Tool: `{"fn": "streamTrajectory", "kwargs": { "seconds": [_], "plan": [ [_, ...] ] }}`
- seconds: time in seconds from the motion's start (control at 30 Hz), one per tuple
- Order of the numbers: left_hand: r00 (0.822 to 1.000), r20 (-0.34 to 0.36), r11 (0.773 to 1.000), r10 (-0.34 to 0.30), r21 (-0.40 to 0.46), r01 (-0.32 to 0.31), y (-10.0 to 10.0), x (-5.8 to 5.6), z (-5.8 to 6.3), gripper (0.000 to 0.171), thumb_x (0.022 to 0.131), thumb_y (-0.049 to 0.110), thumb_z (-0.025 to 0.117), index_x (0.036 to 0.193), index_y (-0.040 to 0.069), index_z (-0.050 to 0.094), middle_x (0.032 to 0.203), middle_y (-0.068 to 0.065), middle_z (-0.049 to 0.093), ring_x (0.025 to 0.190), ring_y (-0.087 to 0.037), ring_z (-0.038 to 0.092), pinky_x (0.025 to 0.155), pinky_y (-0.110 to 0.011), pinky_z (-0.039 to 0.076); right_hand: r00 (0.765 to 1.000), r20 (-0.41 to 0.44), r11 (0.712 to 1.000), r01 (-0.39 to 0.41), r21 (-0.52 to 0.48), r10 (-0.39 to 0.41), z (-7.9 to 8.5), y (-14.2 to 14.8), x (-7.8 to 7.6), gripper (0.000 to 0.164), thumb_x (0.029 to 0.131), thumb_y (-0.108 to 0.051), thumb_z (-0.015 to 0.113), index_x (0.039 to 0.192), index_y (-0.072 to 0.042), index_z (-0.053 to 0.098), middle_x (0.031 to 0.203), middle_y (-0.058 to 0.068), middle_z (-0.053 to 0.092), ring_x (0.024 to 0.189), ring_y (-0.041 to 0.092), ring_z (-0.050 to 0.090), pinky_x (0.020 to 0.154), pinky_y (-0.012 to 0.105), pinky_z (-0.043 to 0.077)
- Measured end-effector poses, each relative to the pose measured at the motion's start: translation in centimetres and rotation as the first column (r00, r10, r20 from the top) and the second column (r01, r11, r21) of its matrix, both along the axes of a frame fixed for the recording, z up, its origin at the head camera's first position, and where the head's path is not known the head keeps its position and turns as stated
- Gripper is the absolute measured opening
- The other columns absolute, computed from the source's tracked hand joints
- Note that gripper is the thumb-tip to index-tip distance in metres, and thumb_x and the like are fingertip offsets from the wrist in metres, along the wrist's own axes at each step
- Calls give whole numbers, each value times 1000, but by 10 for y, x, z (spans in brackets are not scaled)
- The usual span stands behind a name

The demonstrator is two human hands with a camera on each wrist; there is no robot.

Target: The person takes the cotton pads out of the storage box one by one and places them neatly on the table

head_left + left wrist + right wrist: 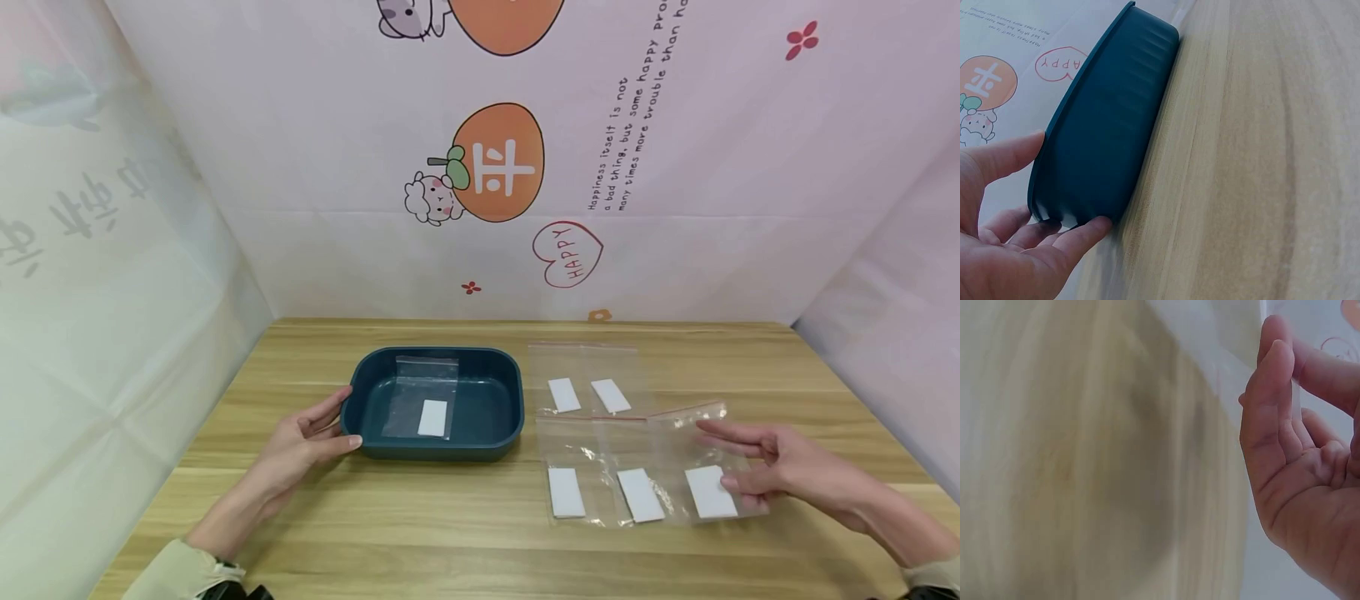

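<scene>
A dark teal rectangular tray point(487, 450) with rounded corners sits on the table, a clear zip bag point(405, 408) with a white rectangular piece point(432, 418) inside it. My left hand point(303, 446) holds the tray's left end, thumb and fingers spread along the rim. Over on the right, my right hand point(787, 471) pinches a clear zip bag point(675, 442) by its right side, thumb near the white piece point(711, 492) inside. In the right wrist view, clear plastic point(1235, 356) runs up to the fingertips point(1275, 359).
Left of the pinched bag, several more zip bags lie overlapping, with white pieces such as the front-left one point(566, 492) and the back one point(564, 395). A printed cloth point(337, 167) hangs behind the wooden table point(420, 533), with pale cloth at both sides.
</scene>
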State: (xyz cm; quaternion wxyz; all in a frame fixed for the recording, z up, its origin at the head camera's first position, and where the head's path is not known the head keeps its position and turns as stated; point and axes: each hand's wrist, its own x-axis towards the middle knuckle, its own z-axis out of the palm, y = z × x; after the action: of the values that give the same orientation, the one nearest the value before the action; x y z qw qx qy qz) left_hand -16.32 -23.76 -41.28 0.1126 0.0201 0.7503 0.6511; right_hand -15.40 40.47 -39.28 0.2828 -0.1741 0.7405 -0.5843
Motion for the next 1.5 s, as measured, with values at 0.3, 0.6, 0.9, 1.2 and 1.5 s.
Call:
{"fn": "streamTrajectory", "kwargs": {
  "seconds": [0.3,0.6,0.9,1.2,1.5],
  "plan": [
    [1000,-1,1000,-2,3,2,-1,0,-1,90,94,12,81,167,10,28,173,-17,18,153,-43,25,113,-32,39,1000,25,998,10,59,-11,-7,11,-1,77,102,0,64,155,-52,44,124,0,73,63,14,58,55,30,56],
    [1000,2,1000,-2,1,2,-1,1,-1,90,94,12,80,167,10,28,173,-17,17,153,-44,25,113,-34,39,996,-86,988,-4,156,17,-13,18,-3,72,101,-1,67,150,-52,54,85,10,73,59,10,63,48,32,57],
    [1000,11,1000,-5,-1,5,0,1,1,90,95,13,80,168,11,28,173,-17,17,153,-44,25,114,-37,37,983,-182,957,33,287,20,-11,16,-3,79,102,-7,69,148,-64,41,78,4,65,58,8,58,45,31,54],
    [1000,8,1000,-2,-1,2,1,2,1,89,95,15,81,167,13,29,173,-16,18,153,-44,27,113,-36,40,942,-330,915,80,396,61,-10,12,-2,79,100,-10,73,163,7,27,75,0,62,51,10,59,36,35,51],
    [1000,15,1000,-8,6,8,1,3,2,89,95,15,81,168,12,28,173,-17,17,152,-45,27,113,-38,41,930,-359,858,121,499,78,-7,10,-1,82,97,-15,78,153,21,29,75,-3,62,51,9,57,37,33,51]
  ]
}}
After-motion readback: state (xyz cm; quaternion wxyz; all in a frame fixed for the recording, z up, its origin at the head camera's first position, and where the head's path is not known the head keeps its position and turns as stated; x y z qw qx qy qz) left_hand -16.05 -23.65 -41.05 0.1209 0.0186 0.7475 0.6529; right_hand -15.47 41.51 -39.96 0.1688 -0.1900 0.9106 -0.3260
